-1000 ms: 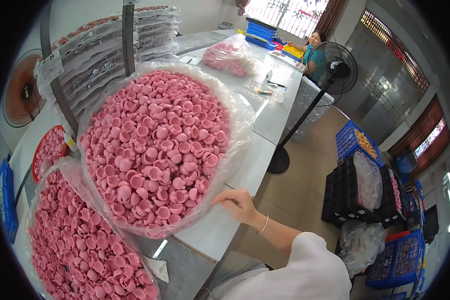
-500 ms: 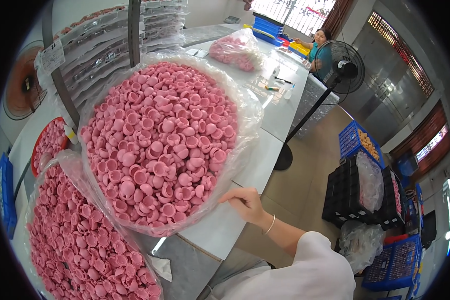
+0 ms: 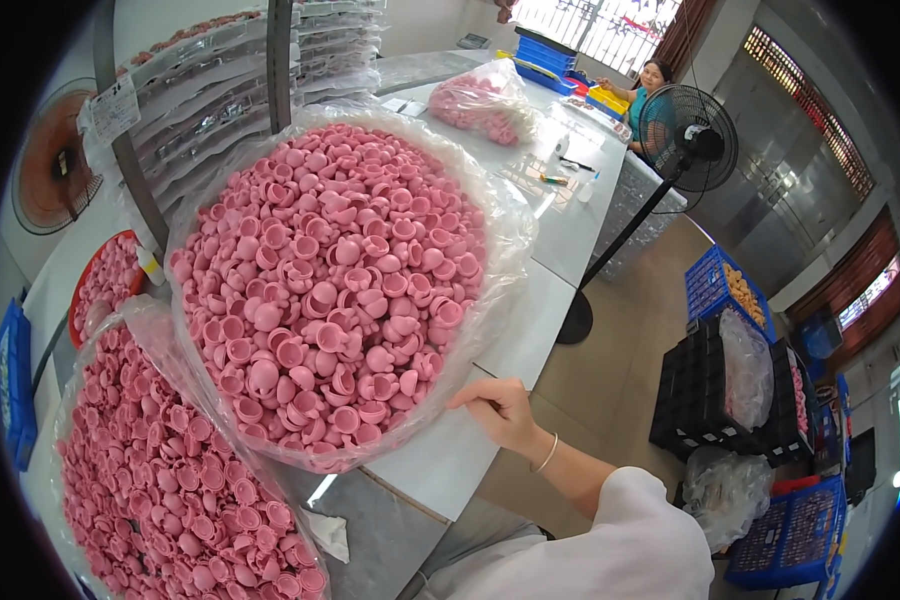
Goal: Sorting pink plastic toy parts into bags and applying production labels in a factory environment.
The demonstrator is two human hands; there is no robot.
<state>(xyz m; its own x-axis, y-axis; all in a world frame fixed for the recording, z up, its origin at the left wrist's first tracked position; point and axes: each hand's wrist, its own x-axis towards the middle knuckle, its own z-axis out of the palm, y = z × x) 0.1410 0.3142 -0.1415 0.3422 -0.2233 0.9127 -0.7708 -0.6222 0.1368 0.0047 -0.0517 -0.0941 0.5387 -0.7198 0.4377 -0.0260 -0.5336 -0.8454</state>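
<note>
My right hand point(image 3: 502, 412) is at the near right rim of a large clear plastic bag point(image 3: 505, 240). Its fingers are bent and drawn together, with the index fingertip at the bag's edge. Whether anything is pinched in them is hidden. A bracelet circles the wrist below a white sleeve. Heaped inside the bag are many small pink hollow cup-shaped pieces point(image 3: 335, 270). A second clear bag point(image 3: 150, 325), at the lower left, holds more pink pieces point(image 3: 185, 490), seemingly flatter. My left hand is out of the picture.
A crumpled white tissue point(image 3: 328, 535) lies on the grey table point(image 3: 425, 460). Stacked bagged trays point(image 3: 190, 130) rise behind metal posts. Farther back are another bag of pink pieces point(image 3: 482, 105) and a co-worker point(image 3: 652, 105). To the right stand a black fan point(image 3: 685, 135) and crates point(image 3: 685, 400).
The whole view has shifted slightly, so things appear a little farther right. My right hand stays beside the bag's rim, its fingers still bent.
</note>
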